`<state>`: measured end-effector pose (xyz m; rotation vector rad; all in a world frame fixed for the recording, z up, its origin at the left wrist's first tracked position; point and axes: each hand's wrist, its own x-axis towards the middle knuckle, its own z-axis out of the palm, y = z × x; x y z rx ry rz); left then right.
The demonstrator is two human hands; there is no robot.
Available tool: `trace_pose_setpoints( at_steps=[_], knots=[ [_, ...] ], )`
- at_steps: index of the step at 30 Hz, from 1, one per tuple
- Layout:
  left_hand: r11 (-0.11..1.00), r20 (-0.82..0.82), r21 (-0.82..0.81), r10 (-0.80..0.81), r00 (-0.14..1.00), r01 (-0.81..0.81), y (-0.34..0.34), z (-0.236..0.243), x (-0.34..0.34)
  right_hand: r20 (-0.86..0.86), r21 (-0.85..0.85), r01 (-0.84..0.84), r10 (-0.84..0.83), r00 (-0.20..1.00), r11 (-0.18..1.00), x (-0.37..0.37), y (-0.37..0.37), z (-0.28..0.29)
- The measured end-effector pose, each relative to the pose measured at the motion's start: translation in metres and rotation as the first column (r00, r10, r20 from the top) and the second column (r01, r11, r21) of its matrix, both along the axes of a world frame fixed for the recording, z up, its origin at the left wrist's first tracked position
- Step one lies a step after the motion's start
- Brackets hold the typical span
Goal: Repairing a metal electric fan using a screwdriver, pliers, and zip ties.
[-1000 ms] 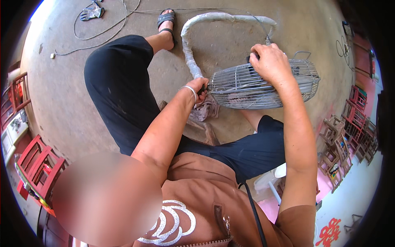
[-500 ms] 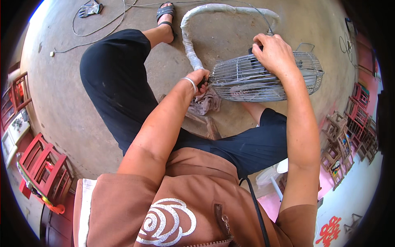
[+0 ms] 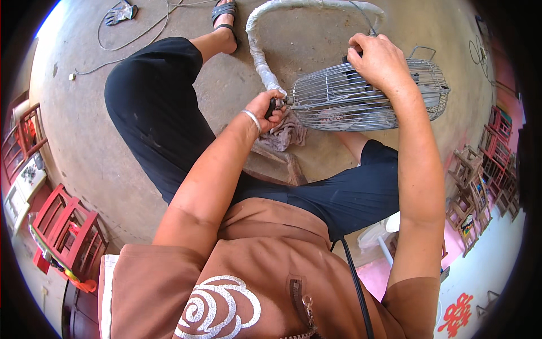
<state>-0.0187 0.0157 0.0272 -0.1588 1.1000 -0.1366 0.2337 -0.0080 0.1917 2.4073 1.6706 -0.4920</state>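
A floor fan with a round grey wire cage [image 3: 333, 116] stands before me, seen nearly edge-on. Its curved tube stand [image 3: 257, 48], wrapped in pale plastic, loops away from the cage's left side. My left hand [image 3: 265, 110] is closed around a black knob [image 3: 271, 107] where the tube meets the cage. On top of the cage, my right hand [image 3: 381, 62] grips a dark part of the fan, mostly hidden under the palm. A grey cord [image 3: 364, 17] runs up from beside its fingers. The blades show only dimly through the wires.
A crumpled rag [image 3: 287, 134] lies below the cage, beside a wooden stool [image 3: 292, 169]. My sandalled foot [image 3: 226, 28] rests left of the tube. A glove [image 3: 120, 12] and a loose cable [image 3: 155, 37] lie on the floor. Red chairs [image 3: 65, 226] stand left; wooden stools [image 3: 466, 186] stand right.
My left hand has shifted slightly left and its fingers have loosened around the knob, showing more of it. The cage sits slightly higher and farther right in view; my right hand stays on it.
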Motion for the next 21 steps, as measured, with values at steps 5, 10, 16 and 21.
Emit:
trace_pose_setpoints(
  at_steps=[5,10,16,21],
  knots=[
    [0.999,-0.047,-0.031,0.042,0.998,-0.043,-0.0024,0.0031,0.0024,0.021,-0.018,0.019,-0.019,1.0,1.0,-0.0003,-0.0023,-0.0014],
    [0.999,-0.075,-0.001,0.045,0.996,-0.045,-0.0045,-0.0006,0.0017,-0.001,-0.019,0.01,-0.01,1.0,1.0,-0.0007,-0.004,0.0008],
    [0.998,-0.072,0.065,0.014,0.997,-0.009,-0.0065,-0.0019,-0.0002,0.001,-0.039,0.018,-0.018,1.0,0.999,-0.0064,-0.0016,0.0041],
    [0.991,-0.025,0.126,-0.045,0.999,0.048,-0.0049,0.0032,-0.0015,0.009,-0.07,0.027,-0.026,1.0,0.997,-0.0044,-0.0009,0.0018]
  ],
)
